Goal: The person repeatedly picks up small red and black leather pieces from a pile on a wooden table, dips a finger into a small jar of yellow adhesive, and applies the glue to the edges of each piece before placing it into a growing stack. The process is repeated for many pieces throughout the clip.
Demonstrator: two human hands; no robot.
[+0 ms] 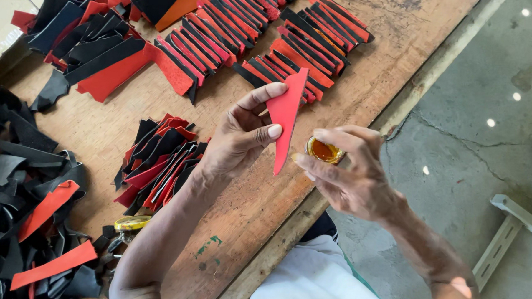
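My left hand (240,137) pinches a pointed red leather piece (286,116) between thumb and fingers, held upright above the wooden table (363,70). My right hand (348,167) holds a small round container of amber glue (324,150) just right of the piece's lower tip, with a fingertip near its rim. Both hands hover over the table's near edge.
Rows of overlapped red and black leather pieces (299,41) lie at the far side. A smaller stack (159,163) sits near my left forearm, with a yellow lid (132,222) beside it. A heap of black and red scraps (28,212) fills the left. Concrete floor (473,115) lies right.
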